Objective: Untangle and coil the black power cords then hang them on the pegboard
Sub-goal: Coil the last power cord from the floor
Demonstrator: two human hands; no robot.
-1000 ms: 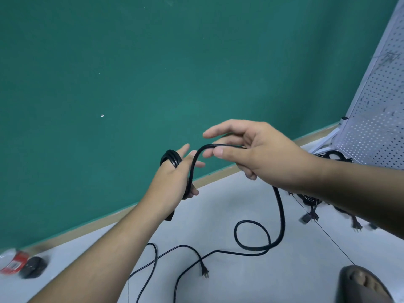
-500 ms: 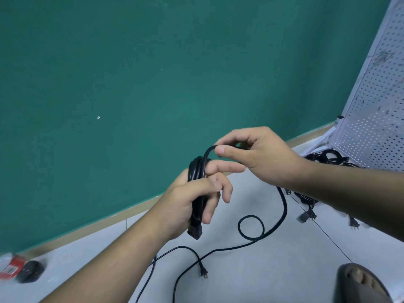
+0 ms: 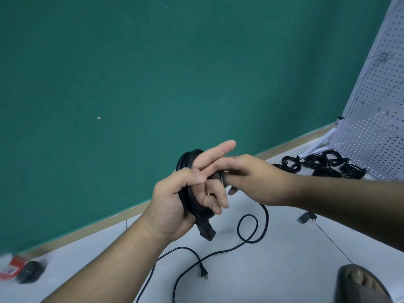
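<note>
My left hand (image 3: 175,202) grips a coil of black power cord (image 3: 188,165) wound round it, with the index finger stretched out and the cord's block connector (image 3: 206,231) hanging below. My right hand (image 3: 251,178) holds the loose run of the same cord against the coil, its fingertips partly hidden behind my left fingers. The remaining cord (image 3: 249,228) trails down to the floor in a loop and ends in a pronged plug (image 3: 204,275). The white pegboard (image 3: 376,119) leans at the far right.
Several coiled black cords (image 3: 323,162) lie on the floor at the pegboard's foot. A loose plug (image 3: 304,218) lies under my right forearm. A red packet (image 3: 13,266) and a black object (image 3: 30,274) sit at the far left. A sandalled foot (image 3: 363,285) shows bottom right.
My right hand has carried the cord over and down behind the coil, adding a turn. My left hand turned palm-up and extended its index finger. The floor loop has shifted a little.
</note>
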